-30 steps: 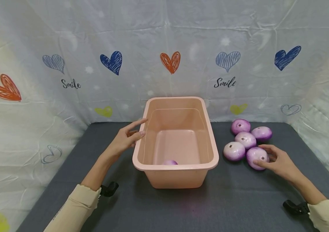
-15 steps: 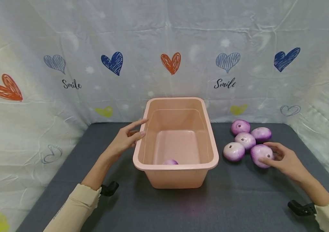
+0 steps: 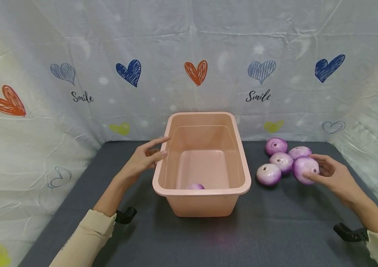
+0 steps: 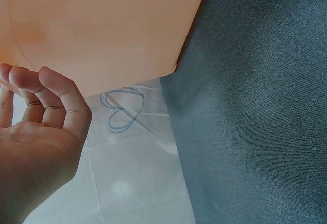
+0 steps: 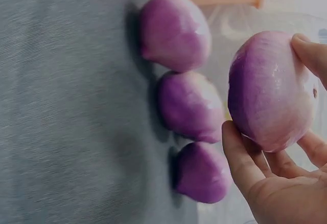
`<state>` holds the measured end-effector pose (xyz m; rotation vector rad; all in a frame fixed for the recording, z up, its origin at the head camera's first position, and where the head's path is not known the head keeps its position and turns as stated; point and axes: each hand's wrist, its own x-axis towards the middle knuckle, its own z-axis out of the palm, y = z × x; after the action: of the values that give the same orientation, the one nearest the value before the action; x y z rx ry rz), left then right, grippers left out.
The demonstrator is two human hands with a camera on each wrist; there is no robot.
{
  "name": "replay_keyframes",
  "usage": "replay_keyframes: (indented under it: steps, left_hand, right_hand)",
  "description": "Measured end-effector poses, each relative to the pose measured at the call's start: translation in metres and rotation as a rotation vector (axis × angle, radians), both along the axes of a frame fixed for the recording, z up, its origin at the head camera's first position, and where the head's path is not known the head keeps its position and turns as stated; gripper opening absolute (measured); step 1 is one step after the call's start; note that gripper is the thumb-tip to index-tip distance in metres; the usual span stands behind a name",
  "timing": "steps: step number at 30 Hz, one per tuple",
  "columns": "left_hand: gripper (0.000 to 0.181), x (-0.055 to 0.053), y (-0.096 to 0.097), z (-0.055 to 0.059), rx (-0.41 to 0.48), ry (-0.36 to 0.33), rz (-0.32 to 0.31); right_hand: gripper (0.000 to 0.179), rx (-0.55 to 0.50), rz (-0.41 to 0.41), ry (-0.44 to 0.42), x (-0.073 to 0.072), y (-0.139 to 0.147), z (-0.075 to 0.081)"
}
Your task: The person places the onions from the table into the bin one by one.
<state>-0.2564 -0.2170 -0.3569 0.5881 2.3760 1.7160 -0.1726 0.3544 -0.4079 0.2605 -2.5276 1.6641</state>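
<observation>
My right hand (image 3: 335,178) grips a peeled red onion (image 3: 304,170) between thumb and fingers. In the right wrist view this onion (image 5: 271,91) is raised off the dark cloth, the thumb at one side and fingertips under the other. Several more purple onions (image 3: 281,162) sit in a cluster beside it, right of a peach plastic tub (image 3: 202,192). My left hand (image 3: 142,155) rests at the tub's left rim, index finger and thumb on the rim. Its other fingers (image 4: 61,89) are loosely bent by the outer wall. One onion (image 3: 195,186) shows inside the tub, partly hidden by the front rim.
A dark grey cloth (image 3: 259,237) covers the table. Behind it hangs a pale curtain (image 3: 162,44) printed with hearts and the word Smile. The tub stands mid-table, its far end close to the curtain.
The right hand has lifted the nearest onion off the cloth, moving it slightly right and up from the cluster. The left hand and tub have stayed in place.
</observation>
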Motion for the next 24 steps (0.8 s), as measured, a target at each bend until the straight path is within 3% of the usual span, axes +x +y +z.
replay_keyframes:
  steps: [8,17,24]
  left_hand:
    - [0.056,0.001,-0.001,0.002,0.018,-0.050,-0.005]
    - [0.056,0.001,-0.001,0.001,0.023,-0.052,0.001]
    - [0.056,0.001,0.000,0.002,0.036,-0.052,0.000]
  right_hand:
    - [0.053,-0.079,0.046,0.030,-0.011,-0.007,0.015]
    - [0.055,-0.045,0.006,0.029,-0.021,-0.026,0.029]
    - [0.055,-0.046,0.056,0.078,-0.033,-0.035,0.036]
